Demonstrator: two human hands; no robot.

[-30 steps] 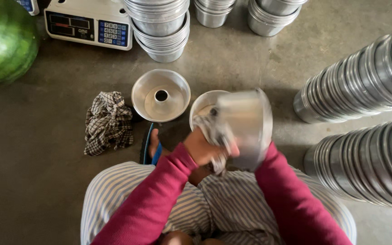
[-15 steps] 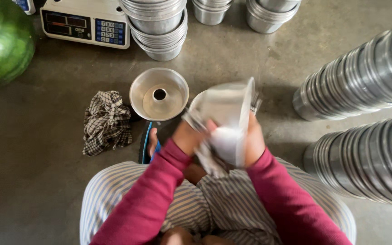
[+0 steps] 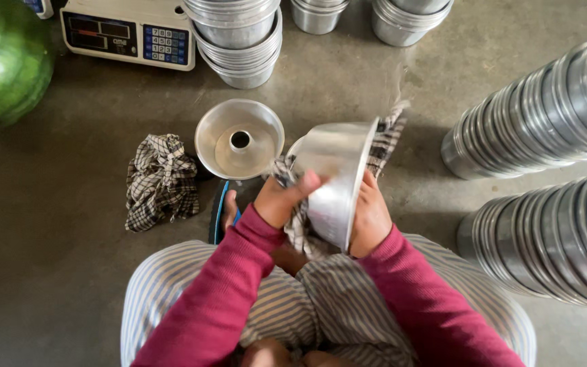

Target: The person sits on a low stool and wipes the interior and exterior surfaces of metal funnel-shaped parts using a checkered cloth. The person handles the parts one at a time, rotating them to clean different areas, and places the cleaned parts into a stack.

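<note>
1. since half a second ago the metal pan [image 3: 331, 178] has tipped onto its side, and the checked cloth [image 3: 385, 139] now trails behind its rim.
2. my left hand [image 3: 281, 199] is closed around the cloth, thumb pressed on the pan's outer wall.
3. my right hand [image 3: 369, 221] cups the pan from below, fingers curled on its base.
4. the pan is held above my lap, just beside the ring mould [image 3: 239, 138] on the floor [image 3: 69, 272].
5. a second cloth [image 3: 159, 180] lies crumpled to the left.
</note>
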